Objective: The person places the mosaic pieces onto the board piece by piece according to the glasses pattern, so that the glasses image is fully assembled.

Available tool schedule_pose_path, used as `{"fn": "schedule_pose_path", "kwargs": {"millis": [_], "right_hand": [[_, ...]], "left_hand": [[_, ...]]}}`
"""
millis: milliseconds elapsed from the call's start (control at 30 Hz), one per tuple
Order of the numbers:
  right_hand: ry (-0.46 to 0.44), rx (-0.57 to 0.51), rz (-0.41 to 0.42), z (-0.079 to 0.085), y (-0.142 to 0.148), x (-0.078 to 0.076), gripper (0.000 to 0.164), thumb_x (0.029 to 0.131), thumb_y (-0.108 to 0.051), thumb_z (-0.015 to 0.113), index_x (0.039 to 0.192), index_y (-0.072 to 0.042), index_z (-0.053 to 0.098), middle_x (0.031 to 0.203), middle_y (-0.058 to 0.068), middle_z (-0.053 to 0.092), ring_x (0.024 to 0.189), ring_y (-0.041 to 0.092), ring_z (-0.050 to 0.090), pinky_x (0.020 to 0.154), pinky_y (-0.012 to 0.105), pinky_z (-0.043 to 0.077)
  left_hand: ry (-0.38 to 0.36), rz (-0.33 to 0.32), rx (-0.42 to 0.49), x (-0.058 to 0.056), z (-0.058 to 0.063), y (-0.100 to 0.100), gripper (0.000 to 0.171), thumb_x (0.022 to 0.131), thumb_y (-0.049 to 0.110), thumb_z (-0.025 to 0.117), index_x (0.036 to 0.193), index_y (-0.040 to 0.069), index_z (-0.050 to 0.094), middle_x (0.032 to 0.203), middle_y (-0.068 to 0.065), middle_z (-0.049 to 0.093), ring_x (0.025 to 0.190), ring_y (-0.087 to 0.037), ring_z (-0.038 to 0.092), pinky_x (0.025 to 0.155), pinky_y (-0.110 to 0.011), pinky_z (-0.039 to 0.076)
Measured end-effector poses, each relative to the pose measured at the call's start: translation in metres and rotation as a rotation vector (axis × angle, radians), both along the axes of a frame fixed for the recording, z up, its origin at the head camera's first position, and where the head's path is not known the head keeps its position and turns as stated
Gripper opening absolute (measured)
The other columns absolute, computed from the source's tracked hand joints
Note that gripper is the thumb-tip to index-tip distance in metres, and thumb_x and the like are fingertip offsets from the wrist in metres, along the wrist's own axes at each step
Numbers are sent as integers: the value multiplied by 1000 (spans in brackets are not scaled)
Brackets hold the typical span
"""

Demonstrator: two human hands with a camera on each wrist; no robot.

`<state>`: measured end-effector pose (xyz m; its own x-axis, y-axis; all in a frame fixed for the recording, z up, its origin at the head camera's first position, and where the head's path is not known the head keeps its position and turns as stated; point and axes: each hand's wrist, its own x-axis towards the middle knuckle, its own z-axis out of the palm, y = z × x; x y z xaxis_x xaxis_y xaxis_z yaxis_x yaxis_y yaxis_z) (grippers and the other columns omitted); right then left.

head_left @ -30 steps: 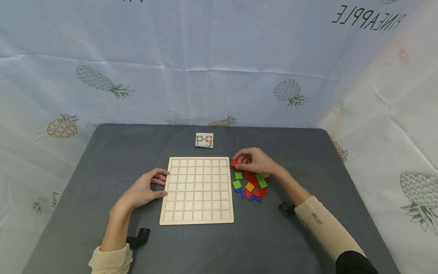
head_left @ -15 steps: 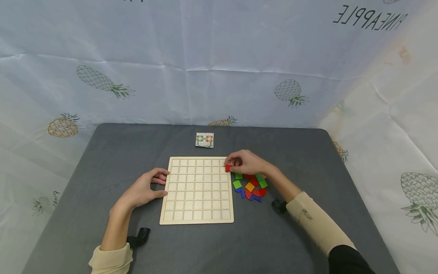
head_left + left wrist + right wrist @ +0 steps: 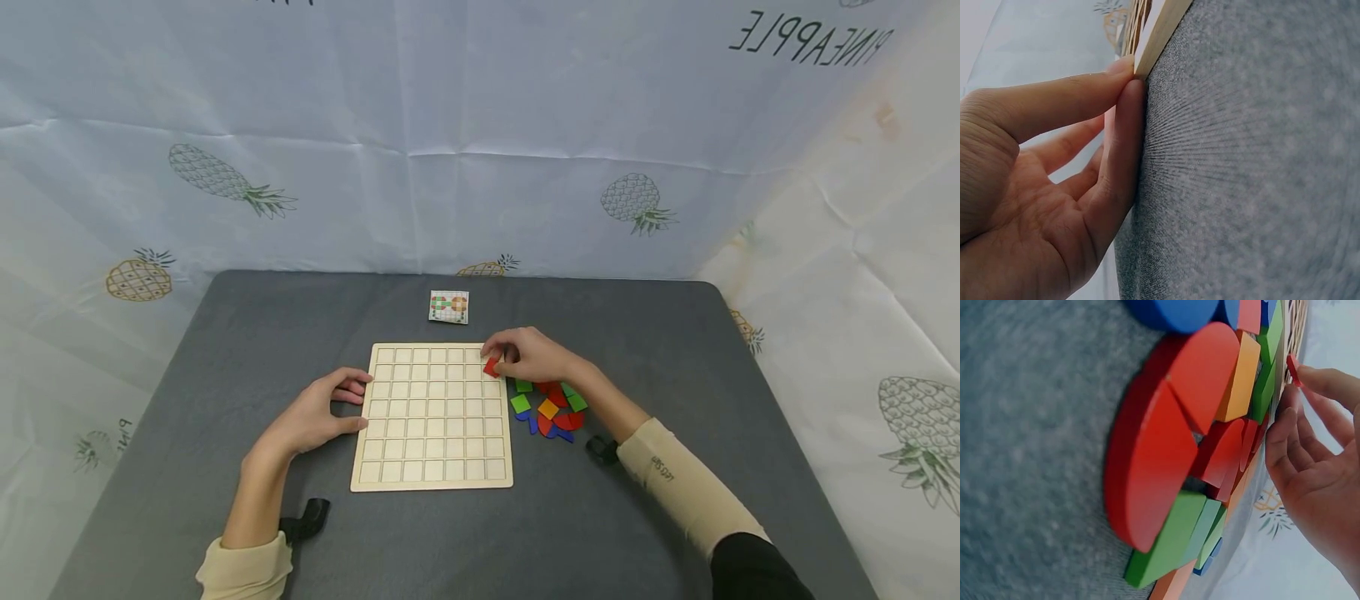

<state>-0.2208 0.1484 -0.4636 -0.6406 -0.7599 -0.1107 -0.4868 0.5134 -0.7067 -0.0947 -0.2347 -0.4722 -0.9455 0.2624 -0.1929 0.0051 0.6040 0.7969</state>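
A pale wooden grid board [image 3: 432, 417] lies in the middle of the table. My left hand [image 3: 322, 412] is at its left side, thumb and index finger spread apart along the edge; in the left wrist view the thumb tip [image 3: 1124, 66] touches the board's edge. Over the board's upper right corner, my right hand [image 3: 534, 354] pinches a small red tile [image 3: 491, 367] between thumb and fingers. The same tile [image 3: 1293, 370] appears tilted in the right wrist view. Part of the corner is hidden behind the fingers.
Right of the board lies a cluster of flat pieces: green squares [image 3: 521, 403], an orange square [image 3: 548, 409], red curved pieces [image 3: 574, 421] and blue ones [image 3: 566, 435]. A small pattern card [image 3: 448, 307] sits behind the board on the grey table [image 3: 300, 317].
My right hand has moved left from the pile to the board's upper right corner, carrying the red tile, which has turned to a slant. My left hand has stayed in place.
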Motion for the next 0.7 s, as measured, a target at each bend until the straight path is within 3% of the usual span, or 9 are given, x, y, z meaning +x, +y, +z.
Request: {"fn": "schedule_pose_path", "kwargs": {"millis": [500,700], "right_hand": [[36,-18,-25,-1,0,5,18,99,-12,80,117,-9,79,104,6,79,81,5,66,76,23,59],[34,-5,-35,-3,2,7,15,100,-13,79,114,-11,79,101,3,79,80,4,67,76,22,59]], "left_hand": [[-16,10,-7,0,2,0,61,90,3,86,145,1,59,131,-17,66,119,-30,66,97,-32,57],[-5,3,-2,0,1,0,61,90,3,86,144,0,59,129,-18,65,118,-31,67,98,-37,57]]}}
